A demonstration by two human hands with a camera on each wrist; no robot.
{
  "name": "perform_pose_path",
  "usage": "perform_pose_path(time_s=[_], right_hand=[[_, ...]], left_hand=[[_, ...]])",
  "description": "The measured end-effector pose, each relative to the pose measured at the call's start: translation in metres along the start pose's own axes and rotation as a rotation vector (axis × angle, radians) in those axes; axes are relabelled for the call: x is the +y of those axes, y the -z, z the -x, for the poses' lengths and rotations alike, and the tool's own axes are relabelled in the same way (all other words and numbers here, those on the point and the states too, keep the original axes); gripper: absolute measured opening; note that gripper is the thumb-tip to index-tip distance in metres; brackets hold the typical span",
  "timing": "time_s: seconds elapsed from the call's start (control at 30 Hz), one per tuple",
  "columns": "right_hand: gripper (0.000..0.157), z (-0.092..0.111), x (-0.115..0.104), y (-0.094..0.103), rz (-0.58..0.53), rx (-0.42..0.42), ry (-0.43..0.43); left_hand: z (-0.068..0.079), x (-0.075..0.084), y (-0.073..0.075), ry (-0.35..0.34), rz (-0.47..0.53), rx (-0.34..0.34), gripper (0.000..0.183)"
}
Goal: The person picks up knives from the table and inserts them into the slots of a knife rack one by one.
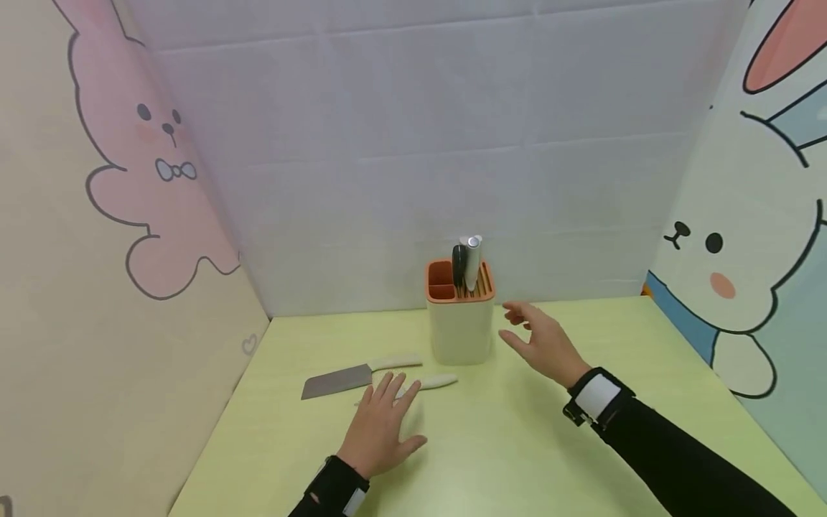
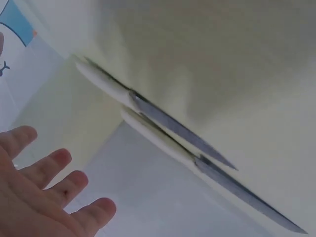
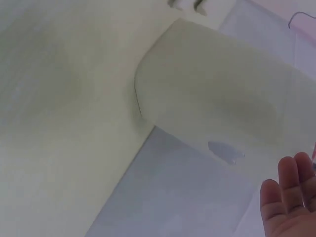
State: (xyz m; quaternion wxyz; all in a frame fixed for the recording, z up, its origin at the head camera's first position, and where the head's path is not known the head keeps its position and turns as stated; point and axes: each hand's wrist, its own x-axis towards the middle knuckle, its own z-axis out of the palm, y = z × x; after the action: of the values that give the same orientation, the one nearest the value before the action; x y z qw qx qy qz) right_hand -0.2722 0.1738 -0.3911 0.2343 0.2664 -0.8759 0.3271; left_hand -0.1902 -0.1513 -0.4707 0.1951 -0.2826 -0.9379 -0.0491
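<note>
A white-handled cleaver [image 1: 339, 380] lies on the table, and in front of it a smaller white-handled knife [image 1: 439, 381], its blade mostly hidden by my left hand [image 1: 381, 431]. That hand hovers with spread fingers; the left wrist view shows both knives apart from the fingers [image 2: 69, 185]. Behind them stands a cream knife holder [image 1: 461, 334] with an orange top. A black handle [image 1: 459, 264] and a white handle [image 1: 473, 262] stick up from its slots. Just right of the holder is my right hand [image 1: 545, 345], fingers loosely bent and holding nothing.
The pale yellow table [image 1: 491, 459] ends at a white cloth backdrop [image 1: 400, 201] close behind the holder. Side walls carry a pink rabbit drawing [image 1: 138, 172] on the left and a white rabbit drawing [image 1: 723, 237] on the right.
</note>
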Motion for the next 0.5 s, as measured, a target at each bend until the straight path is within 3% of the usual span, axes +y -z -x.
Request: perform_pose_path(time_s=[0.13,0.3,0.4,0.5], right_hand=[[0.050,0.010,-0.006,-0.029,0.018,-0.123,0.018],[0.055,0.022,-0.015,-0.066,-0.024,-0.356,-0.034],[0.059,0.024,-0.017,-0.084,-0.011,-0.473,-0.040],[0.062,0.023,-0.015,-0.099,0.056,-0.527,0.010]], left_hand=[[0.019,0.006,-0.008,0.001,0.021,-0.134,0.091],[0.034,0.010,-0.021,-0.004,0.041,-0.310,0.100],[0.037,0.011,-0.026,-0.006,0.051,-0.351,0.102],[0.036,0.013,-0.026,-0.001,0.062,-0.369,0.102]])
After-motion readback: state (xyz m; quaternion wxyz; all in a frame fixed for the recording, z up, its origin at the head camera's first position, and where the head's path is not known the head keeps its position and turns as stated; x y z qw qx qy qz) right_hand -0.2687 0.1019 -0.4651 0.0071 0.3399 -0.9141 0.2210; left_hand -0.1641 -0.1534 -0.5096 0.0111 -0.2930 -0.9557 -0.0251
